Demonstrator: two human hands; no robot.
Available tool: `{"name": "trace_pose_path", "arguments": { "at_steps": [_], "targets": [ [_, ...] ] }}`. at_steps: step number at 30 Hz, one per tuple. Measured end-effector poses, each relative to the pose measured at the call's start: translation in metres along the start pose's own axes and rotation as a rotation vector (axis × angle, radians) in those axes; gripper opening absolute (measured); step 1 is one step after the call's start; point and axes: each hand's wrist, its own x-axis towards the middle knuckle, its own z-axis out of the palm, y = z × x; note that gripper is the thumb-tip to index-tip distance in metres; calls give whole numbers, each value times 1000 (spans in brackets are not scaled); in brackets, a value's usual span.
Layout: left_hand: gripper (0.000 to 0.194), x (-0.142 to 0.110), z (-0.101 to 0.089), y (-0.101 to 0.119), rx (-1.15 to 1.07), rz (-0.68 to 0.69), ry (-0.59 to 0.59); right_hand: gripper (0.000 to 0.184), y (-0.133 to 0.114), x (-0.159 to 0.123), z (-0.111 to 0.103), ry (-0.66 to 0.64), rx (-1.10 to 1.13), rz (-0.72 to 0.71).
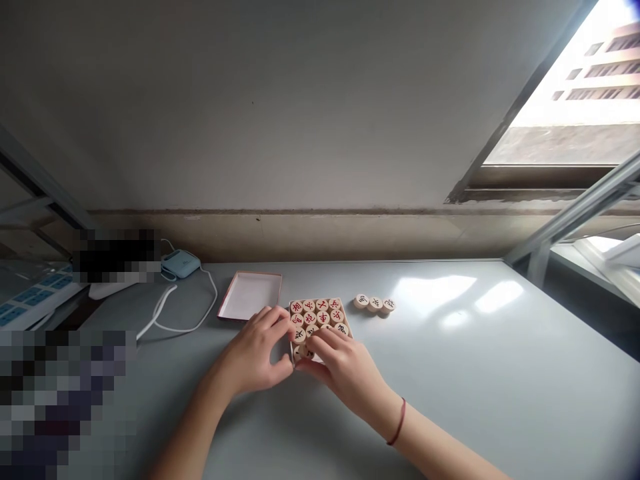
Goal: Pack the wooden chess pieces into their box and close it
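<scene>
A shallow box point(349, 325) stands on the desk, filled with rows of round wooden Chinese chess pieces point(323, 319). The two far rows carry red characters, and the nearer ones black. Along the box's left side my left hand point(260, 350) is curved, with its fingers and thumb against the edge, gripping it. Over the front row my right hand point(345, 363) pinches a Chinese chess piece point(307, 352) between thumb and fingers, beside another piece at the front left corner. Part of the front row is hidden under my right hand. Three loose black-lettered pieces point(375, 304) lie together right of the box.
The box lid point(251, 297) lies inner side up, left of the box. Farther left are a white cable point(165, 313), a light blue device point(181, 264) and a power strip point(43, 293). A wall stands behind the desk point(450, 387), with metal frames at both sides.
</scene>
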Motion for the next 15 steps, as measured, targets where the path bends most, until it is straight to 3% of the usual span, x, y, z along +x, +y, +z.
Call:
{"name": "trace_pose_path", "arguments": {
  "at_steps": [4, 9, 15],
  "targets": [
    [21, 3, 4, -7, 7, -10, 39, 16, -4, -2, 2, -58, -42, -48],
    [21, 4, 8, -10, 5, -10, 39, 7, -3, -5, 0, -127, -7, 21],
    [20, 4, 10, -9, 8, -12, 36, 16, -3, -2, -4, -147, 57, 53]
  ]
}}
